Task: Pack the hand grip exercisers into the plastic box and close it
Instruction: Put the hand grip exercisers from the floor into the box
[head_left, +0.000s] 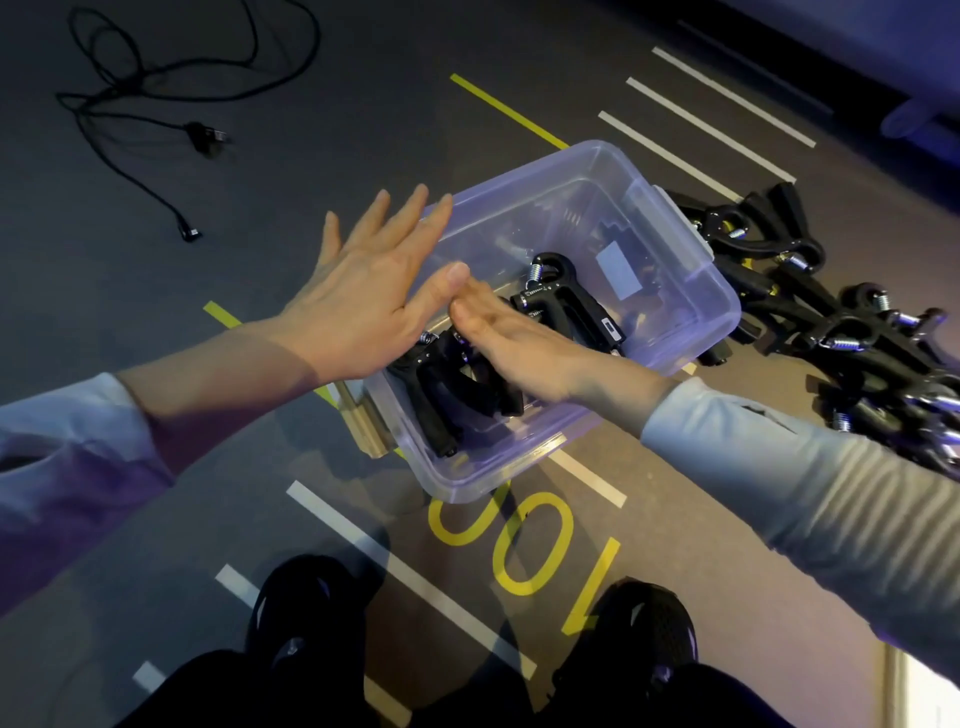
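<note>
Shoes (306, 613), 2, black, at the bottom edge of the view on a grey floor (156, 364) marked with white and yellow tape lines and a yellow "100" (524, 551). Plastic box (670, 291): clear, rectangular, lidless, set at an angle on the floor just ahead of the shoes, partly over the tape lines; a small wooden block (363, 426) lies against its near-left side. Hand grip exercisers in the box (566, 296): black with metal springs, several, lying along the bottom; exact count cannot be told. Right hand (519, 348): inside the box, palm down, fingers straight and close together, laid flat on the exercisers at the near end, gripping nothing. Left hand (374, 301): at the box's left wall, fingers spread wide and extended, fingertips over the rim, thumb touching the right hand's fingertips, holding nothing. Both forearms in pale long sleeves. Loose exercisers (831, 322): a heap of black ones on the floor just beyond the box's right side, touching it or nearly so. Black cable (156, 104): tangled on the floor at upper left, well apart from the box.
</note>
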